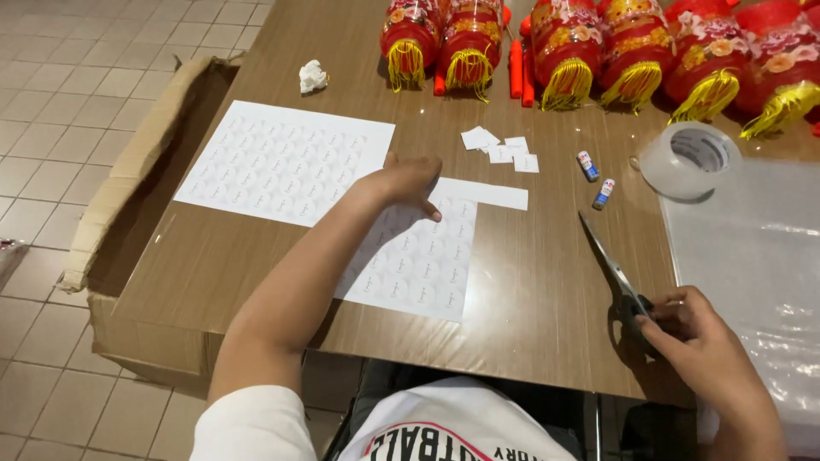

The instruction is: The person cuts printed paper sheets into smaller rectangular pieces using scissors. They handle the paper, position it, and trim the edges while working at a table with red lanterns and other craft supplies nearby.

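At the left edge of your bench (530, 299) stands a worn brown cardboard box (128, 179), flaps open; its inside is in shadow and you cannot tell what it holds.

The bench top is smooth wood grain. On it lie two flat white sheets printed with rows of pale round stickers: a full sheet (273, 158) towards the box, and a partly cut sheet (423, 260) nearer you with a narrow strip left along its top. Small white paper offcuts (504, 149) lie beyond it, and a crumpled paper ball (313, 77) sits further back. Two small glue tubes (595, 179) lie beside a wide roll of clear tape (692, 158), which rests at the corner of a glossy clear plastic sheet (752, 273). Red lanterns with yellow tassels (598, 51) line the far edge.

Your left hand (406, 183) rests palm down, fingers loosely curled, fingertips pressing on the top of the partly cut sheet. Your right hand (696, 341) is closed around the black handles of the scissors (615, 277), whose blades point away from you, closed as far as you can tell, over bare wood to the right of that sheet.
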